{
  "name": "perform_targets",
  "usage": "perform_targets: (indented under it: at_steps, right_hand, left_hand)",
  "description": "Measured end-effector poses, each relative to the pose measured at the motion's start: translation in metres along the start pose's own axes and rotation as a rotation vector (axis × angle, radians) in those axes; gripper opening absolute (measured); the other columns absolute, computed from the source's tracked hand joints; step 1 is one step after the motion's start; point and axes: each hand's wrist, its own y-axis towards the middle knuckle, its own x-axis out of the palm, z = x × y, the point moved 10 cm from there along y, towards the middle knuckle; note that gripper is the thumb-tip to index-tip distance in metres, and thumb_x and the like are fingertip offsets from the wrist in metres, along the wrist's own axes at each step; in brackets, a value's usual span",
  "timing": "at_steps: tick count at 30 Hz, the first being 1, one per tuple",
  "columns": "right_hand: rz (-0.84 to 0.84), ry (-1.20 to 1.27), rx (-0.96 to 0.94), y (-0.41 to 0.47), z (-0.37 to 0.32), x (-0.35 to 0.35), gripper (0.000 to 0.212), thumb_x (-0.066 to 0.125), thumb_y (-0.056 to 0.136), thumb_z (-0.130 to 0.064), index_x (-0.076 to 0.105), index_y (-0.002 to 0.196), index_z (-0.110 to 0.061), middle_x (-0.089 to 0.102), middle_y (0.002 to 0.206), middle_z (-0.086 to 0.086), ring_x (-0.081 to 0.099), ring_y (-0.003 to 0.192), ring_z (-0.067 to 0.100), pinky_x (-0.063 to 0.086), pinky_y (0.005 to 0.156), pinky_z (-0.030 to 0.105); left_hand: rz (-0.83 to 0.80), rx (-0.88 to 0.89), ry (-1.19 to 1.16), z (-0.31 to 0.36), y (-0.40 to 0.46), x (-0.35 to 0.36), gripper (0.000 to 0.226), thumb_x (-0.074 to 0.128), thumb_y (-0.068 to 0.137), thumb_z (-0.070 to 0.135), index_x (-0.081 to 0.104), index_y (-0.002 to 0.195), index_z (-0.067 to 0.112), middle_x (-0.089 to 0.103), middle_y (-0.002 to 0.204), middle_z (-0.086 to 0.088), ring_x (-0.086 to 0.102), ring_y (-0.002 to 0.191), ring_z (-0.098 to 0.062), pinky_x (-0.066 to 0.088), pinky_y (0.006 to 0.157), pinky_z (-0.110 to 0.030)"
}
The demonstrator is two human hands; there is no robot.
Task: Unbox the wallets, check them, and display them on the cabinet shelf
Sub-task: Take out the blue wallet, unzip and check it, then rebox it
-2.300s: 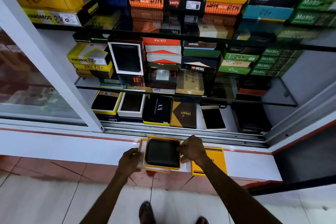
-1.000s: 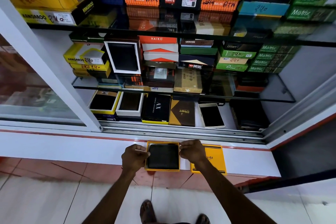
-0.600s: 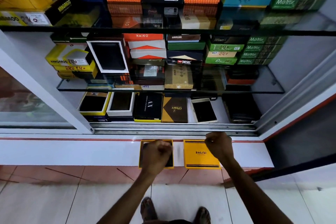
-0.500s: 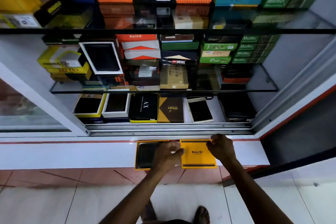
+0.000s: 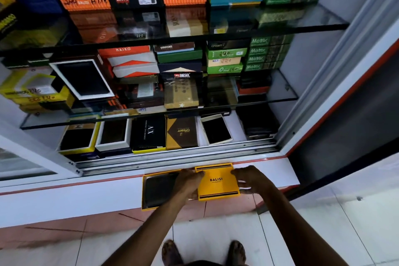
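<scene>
Both sets of fingers are now curled onto the yellow lid (image 5: pixel 218 181) marked BALISI: the left hand (image 5: pixel 187 181) grips its left edge, fingertips on the near-left corner, and the right hand (image 5: pixel 251 179) holds its right edge, thumb at the far corner and the other fingers spread down the side. A moment ago the left hand was only reaching over from the open box and the right sat at the lid's far-right corner; a second ago both hands were on the open box itself. The lid lies on the white ledge (image 5: pixel 86 192) along the cabinet's front, its near edge over the ledge's front edge. Just left of it, touching or nearly so, the open yellow box (image 5: pixel 149 192) with the black wallet (image 5: pixel 159 190) in it rests on the same ledge, its near corner overhanging the front edge; the left wrist crosses its right side. Behind the sliding track (image 5: pixel 172 157), the bottom shelf (image 5: pixel 235 127) carries a row of opened and closed wallet boxes, unchanged from the earlier views
</scene>
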Motion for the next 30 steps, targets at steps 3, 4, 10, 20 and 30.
perform_targets:
  at_steps: [3,4,10,20,30]
  right_hand:
    - [-0.016,0.045,-0.013,0.003,-0.001,0.000,0.019,0.069,0.089,-0.016,0.059,0.102,-0.006,0.067,0.101,0.012,0.064,0.084,0.025,0.048,0.064,0.035]
    - [-0.006,0.052,-0.014,0.005,-0.002,0.000,0.019,0.069,0.089,-0.016,0.059,0.101,-0.006,0.066,0.102,0.013,0.064,0.082,0.025,0.048,0.063,0.035]
    - [-0.018,-0.009,-0.037,0.002,-0.010,-0.002,0.036,0.071,0.087,-0.032,0.062,0.112,-0.007,0.069,0.114,0.013,0.066,0.098,0.030,0.047,0.099,0.046]
    - [-0.011,0.081,-0.328,-0.019,-0.062,0.005,0.043,0.066,0.088,-0.046,0.067,0.113,-0.010,0.075,0.103,0.010,0.073,0.090,0.024,0.057,0.069,0.031]
    - [-0.181,-0.047,-0.773,-0.069,-0.119,0.057,0.030,0.048,0.101,-0.031,0.068,0.122,-0.021,0.070,0.124,-0.006,0.065,0.114,0.010,0.057,0.089,0.025]
  left_hand:
    - [0.006,0.021,0.072,0.002,0.005,-0.001,0.011,0.056,0.091,0.022,0.063,0.082,0.020,0.069,0.106,-0.015,0.068,0.093,-0.032,0.058,0.084,-0.047]
    - [0.010,0.021,0.086,0.001,0.006,-0.002,0.011,0.057,0.090,0.020,0.065,0.082,0.019,0.070,0.105,-0.016,0.069,0.093,-0.034,0.058,0.083,-0.049]
    - [0.073,0.031,0.098,0.004,0.005,-0.009,0.020,0.059,0.088,0.023,0.060,0.067,0.023,0.069,0.096,-0.013,0.068,0.090,-0.033,0.058,0.083,-0.049]
    - [0.122,-0.073,-0.152,-0.001,0.000,-0.019,0.033,0.057,0.088,0.049,0.057,0.098,0.018,0.062,0.095,-0.008,0.066,0.091,-0.034,0.059,0.078,-0.051]
    - [-0.401,-0.246,-0.837,0.008,-0.014,0.037,0.041,0.041,0.092,0.043,0.062,0.103,0.009,0.067,0.086,-0.015,0.058,0.067,-0.023,0.046,0.061,-0.029]
